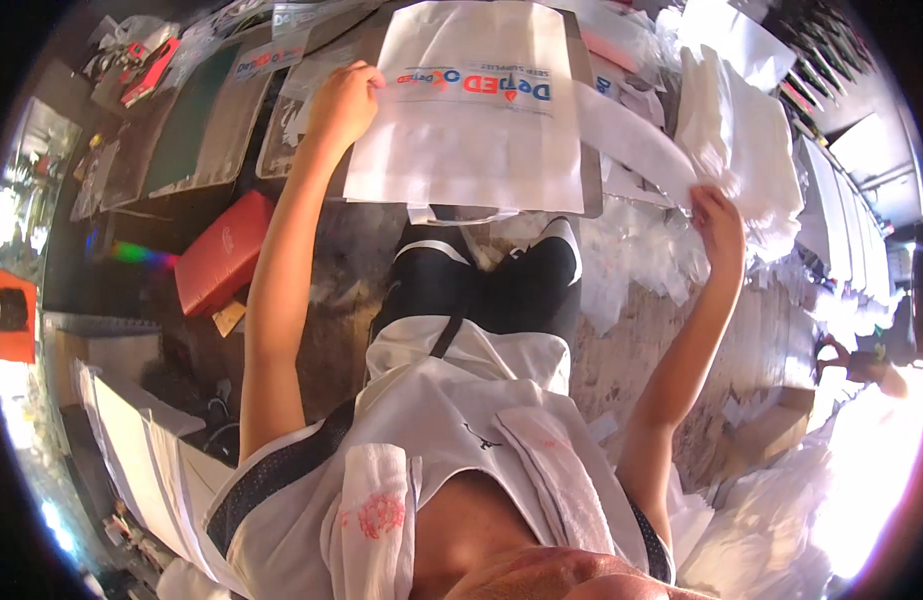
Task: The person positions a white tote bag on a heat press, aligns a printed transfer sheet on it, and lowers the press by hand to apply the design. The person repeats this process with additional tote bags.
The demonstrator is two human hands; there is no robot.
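A white fabric tote bag (462,140) lies flat on a dark board in front of me, with blue and red print across its upper part. White handle loops (472,215) hang at its near edge. My left hand (350,95) is at the bag's upper left side, fingers curled in and closed at its edge. To the right, my right hand (718,215) pinches the near end of a white fabric strip (642,140), which runs back to the bag's right side. Whether the strip belongs to a second bag I cannot tell.
A pile of white bags (757,140) stands right beside my right hand. Flat boards (197,120), one with a green panel, lie at the left. A red box (225,250) sits near my left forearm. Crumpled white plastic (642,255) lies below the table's right side.
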